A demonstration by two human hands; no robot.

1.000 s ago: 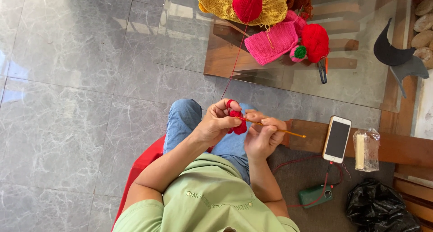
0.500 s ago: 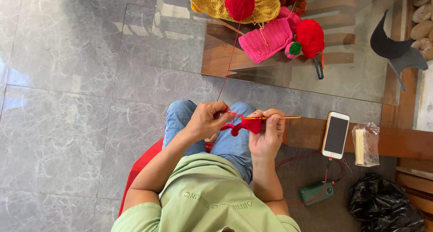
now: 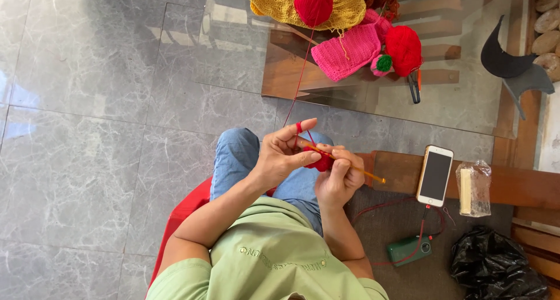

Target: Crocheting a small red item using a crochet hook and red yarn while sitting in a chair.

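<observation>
Piece: small red crochet work (image 3: 320,162), bunched, strand rising to yarn ball (image 3: 313,2).
Left hand (image 3: 284,156): pinched the piece.
Right hand (image 3: 339,177): gripped orange hook (image 3: 356,170).

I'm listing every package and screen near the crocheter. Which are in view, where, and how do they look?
Phone: on the wooden bench, right of the hands; white rectangle, dark screen.
Clear plastic bag: beside the phone; holds a pale block.
Black plastic bag: bottom right corner; crumpled, glossy.
</observation>
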